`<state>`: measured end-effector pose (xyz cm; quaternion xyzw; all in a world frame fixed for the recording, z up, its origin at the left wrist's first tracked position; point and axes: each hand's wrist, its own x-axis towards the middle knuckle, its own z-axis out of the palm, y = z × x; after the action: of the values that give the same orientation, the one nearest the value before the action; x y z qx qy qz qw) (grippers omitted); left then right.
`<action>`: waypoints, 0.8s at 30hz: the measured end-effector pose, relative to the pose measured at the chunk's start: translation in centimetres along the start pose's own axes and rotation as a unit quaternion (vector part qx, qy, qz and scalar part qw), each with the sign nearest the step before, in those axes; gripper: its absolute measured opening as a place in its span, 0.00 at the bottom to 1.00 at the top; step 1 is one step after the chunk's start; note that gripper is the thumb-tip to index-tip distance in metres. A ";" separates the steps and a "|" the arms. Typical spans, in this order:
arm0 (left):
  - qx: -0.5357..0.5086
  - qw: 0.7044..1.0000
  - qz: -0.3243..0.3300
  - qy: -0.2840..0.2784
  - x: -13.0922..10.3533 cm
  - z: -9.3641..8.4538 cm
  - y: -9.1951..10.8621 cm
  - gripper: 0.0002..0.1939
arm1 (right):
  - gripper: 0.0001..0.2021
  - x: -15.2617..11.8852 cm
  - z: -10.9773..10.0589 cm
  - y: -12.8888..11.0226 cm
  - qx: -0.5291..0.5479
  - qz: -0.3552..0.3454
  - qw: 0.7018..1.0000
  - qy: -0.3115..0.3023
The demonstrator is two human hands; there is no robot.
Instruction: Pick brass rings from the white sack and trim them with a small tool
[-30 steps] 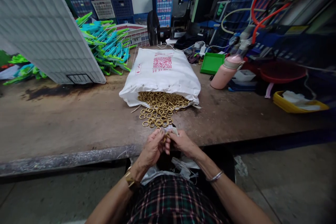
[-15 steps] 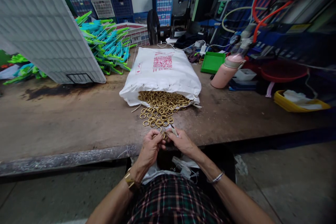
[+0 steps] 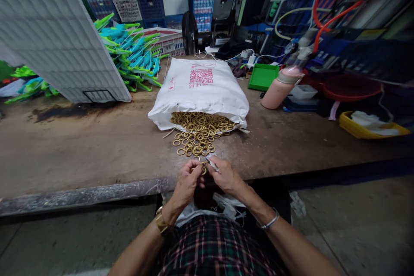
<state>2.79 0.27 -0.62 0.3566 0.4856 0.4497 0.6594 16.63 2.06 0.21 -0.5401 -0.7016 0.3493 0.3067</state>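
My left hand (image 3: 186, 182) pinches a brass-coloured ring (image 3: 204, 170) between thumb and fingers, just over the table's front edge. Close on its right, my right hand (image 3: 227, 177) is closed round a small knife (image 3: 213, 164) with a pale body and a dark pointed tip. That tip lies near the held ring; whether it touches cannot be made out. Just beyond my hands, many loose brass rings (image 3: 197, 142) spill from the open mouth of a white woven sack (image 3: 168, 95) with red print.
The brown table (image 3: 80, 151) runs across the view. At the left stands a grey ribbed panel (image 3: 61, 30) beside a heap of green and blue plastic pieces (image 3: 132, 54). Rightward are a green tray (image 3: 262, 76), a pink bottle (image 3: 277, 91) and a yellow basket (image 3: 371, 127).
The knife in my right hand has turned, its tip now pointing more to the left. My right-hand fingers have shifted slightly, and the ring in my left hand shows more openly.
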 end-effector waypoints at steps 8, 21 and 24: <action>0.101 0.993 0.060 0.018 -0.4 0.7 0.2 0.13 | 0.19 0.2 1.1 0.5 0.198 0.137 0.970 -0.027; -0.032 0.996 -0.014 -0.088 -0.3 0.4 0.0 0.15 | 0.12 0.6 0.7 0.2 0.169 0.105 0.980 0.014; -0.046 0.994 -0.006 -0.094 -0.3 0.4 0.1 0.15 | 0.12 0.5 0.6 0.2 0.189 0.103 0.976 0.003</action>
<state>3.08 -0.02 -0.36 0.3640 0.4022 0.4321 0.7204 16.13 2.47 -0.22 -0.5430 -0.5621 0.5039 0.3679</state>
